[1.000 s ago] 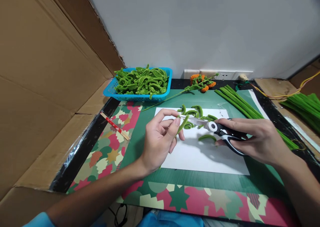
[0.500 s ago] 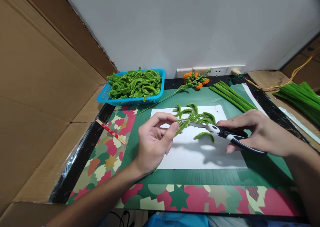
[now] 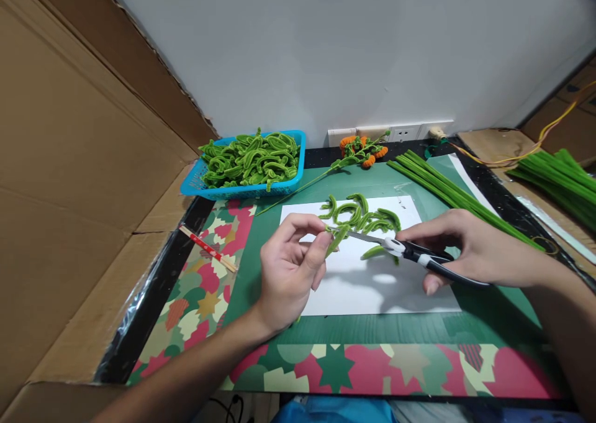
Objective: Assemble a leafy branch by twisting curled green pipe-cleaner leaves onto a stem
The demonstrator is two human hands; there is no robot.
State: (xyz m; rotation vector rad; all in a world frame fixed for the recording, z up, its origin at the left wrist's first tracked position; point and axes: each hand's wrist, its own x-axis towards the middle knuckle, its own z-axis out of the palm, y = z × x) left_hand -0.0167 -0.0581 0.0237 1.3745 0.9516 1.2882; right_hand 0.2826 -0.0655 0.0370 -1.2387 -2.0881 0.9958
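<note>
Between thumb and fingertips, my left hand [image 3: 295, 264] pinches a fuzzy green pipe cleaner piece [image 3: 338, 240] above the white paper [image 3: 386, 292]. My right hand [image 3: 470, 249] grips black and white scissors [image 3: 398, 248], fingers in the handles. Their blades point left and meet the piece close to my left fingertips; whether the blades are fully closed is too small to tell. Several curved pipe cleaner leaves [image 3: 349, 213] lie on the paper behind the blades. One more curved leaf [image 3: 372, 252] lies under the scissors, partly covered.
A blue basket [image 3: 233, 193] heaped with green pieces stands at the back left. Beside it lies an orange-flowered stem [image 3: 358, 153]. Long green pipe cleaners [image 3: 437, 184] lie at right, with another bundle [image 3: 559, 168] beyond. Red-wrapped chopsticks [image 3: 207, 248] rest at left, near a cardboard wall [image 3: 84, 150].
The scissors and my right hand have shifted slightly left and down. My left hand keeps its pinch on the green piece, lying at almost the same spot.
</note>
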